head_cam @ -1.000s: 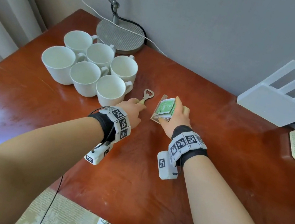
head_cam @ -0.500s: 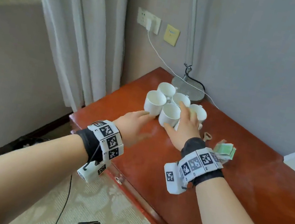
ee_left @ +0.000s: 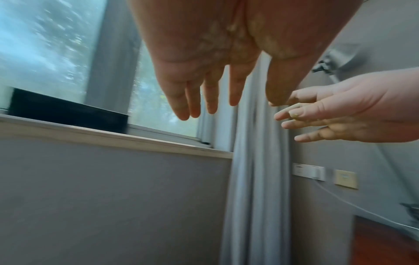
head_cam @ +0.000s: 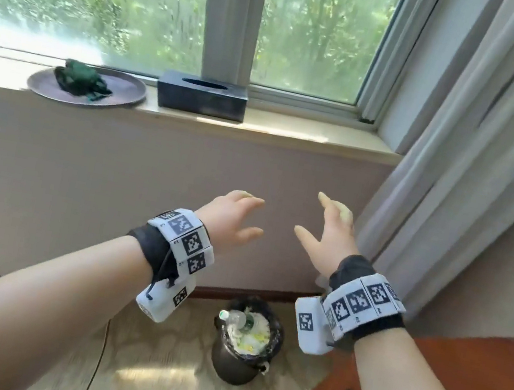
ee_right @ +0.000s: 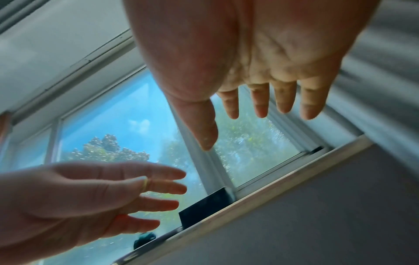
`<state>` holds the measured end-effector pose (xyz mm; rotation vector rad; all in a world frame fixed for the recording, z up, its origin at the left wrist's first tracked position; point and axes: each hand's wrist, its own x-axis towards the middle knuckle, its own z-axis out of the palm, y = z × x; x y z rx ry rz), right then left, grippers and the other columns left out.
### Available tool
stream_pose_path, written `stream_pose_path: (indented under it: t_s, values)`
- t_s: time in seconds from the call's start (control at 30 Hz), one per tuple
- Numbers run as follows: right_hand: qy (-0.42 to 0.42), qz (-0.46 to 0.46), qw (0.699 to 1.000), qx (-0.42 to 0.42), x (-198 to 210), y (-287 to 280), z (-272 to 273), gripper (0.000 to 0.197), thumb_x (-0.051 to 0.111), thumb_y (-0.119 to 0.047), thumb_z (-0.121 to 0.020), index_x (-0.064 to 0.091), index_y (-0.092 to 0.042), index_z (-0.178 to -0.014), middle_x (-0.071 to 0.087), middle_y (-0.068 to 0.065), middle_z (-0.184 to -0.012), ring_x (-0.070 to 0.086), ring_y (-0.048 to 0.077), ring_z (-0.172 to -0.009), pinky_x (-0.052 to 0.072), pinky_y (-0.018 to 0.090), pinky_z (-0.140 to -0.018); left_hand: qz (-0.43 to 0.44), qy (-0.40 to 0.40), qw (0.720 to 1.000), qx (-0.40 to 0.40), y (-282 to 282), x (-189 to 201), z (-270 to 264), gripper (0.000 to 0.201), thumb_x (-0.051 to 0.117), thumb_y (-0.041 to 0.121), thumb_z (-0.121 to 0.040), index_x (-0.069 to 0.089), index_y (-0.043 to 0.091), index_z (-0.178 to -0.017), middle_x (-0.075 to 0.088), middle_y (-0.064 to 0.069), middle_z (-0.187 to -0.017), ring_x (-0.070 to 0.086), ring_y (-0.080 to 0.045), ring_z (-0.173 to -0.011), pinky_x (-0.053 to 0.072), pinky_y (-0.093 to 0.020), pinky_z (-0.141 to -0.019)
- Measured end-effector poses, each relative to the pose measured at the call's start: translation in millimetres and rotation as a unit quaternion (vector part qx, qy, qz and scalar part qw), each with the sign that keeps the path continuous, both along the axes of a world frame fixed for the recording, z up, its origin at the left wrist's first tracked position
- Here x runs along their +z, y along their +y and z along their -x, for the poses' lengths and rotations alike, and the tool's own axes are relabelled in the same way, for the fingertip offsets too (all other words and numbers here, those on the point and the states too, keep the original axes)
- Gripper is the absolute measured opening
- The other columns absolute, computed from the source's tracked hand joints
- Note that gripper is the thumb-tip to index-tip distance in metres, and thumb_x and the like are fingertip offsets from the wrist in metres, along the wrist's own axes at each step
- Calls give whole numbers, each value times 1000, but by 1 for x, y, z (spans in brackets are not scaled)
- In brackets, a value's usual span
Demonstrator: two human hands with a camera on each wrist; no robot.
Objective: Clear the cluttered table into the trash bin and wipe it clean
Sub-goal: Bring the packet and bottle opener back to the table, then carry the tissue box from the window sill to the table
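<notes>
Both hands are raised in front of the wall under the window, empty, fingers spread. My left hand (head_cam: 238, 217) is open, its fingers (ee_left: 211, 100) straight. My right hand (head_cam: 328, 230) is open too, fingers (ee_right: 260, 105) extended, palm facing the left hand. Below them on the floor stands a dark trash bin (head_cam: 238, 362), full to the top with white waste and a plastic bottle (head_cam: 235, 319). A corner of the red-brown table (head_cam: 473, 377) shows at the lower right. On the window sill lies a green cloth (head_cam: 79, 80) on a round dark plate (head_cam: 123, 94).
A black tissue box (head_cam: 201, 97) sits on the window sill (head_cam: 293, 132) beside the plate. A grey curtain (head_cam: 481, 147) hangs at the right, next to the table. A cable (head_cam: 95, 368) runs across the carpet.
The view has swung left from the table with the cups to the window and bin. Both hands have left the table, lifted, and now hold nothing.
</notes>
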<state>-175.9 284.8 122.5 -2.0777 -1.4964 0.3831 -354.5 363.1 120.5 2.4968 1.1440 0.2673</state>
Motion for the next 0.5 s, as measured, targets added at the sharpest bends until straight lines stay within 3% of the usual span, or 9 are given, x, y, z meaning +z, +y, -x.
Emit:
stream_pose_path:
  t_s: [0.2,0.5]
  values:
    - [4,9,997,81,3,87,71,69,54,-32,-92,15,-24,-148,14,7,-151,17,23,-141,18,34,-114,8,0,993,120,66,0,94,60,50,39,-93,27,20,-145,27,-2,-150,27,-19,-138,22,-30,-114]
    - [17,-11,996,84,11,232,72,70,55,-30,-91,14,-26,-148,17,7,-152,21,23,-140,20,37,-113,2,-58,976,210,208,15,108,69,55,36,-91,21,17,-147,26,-6,-151,25,-21,-139,20,-34,-115]
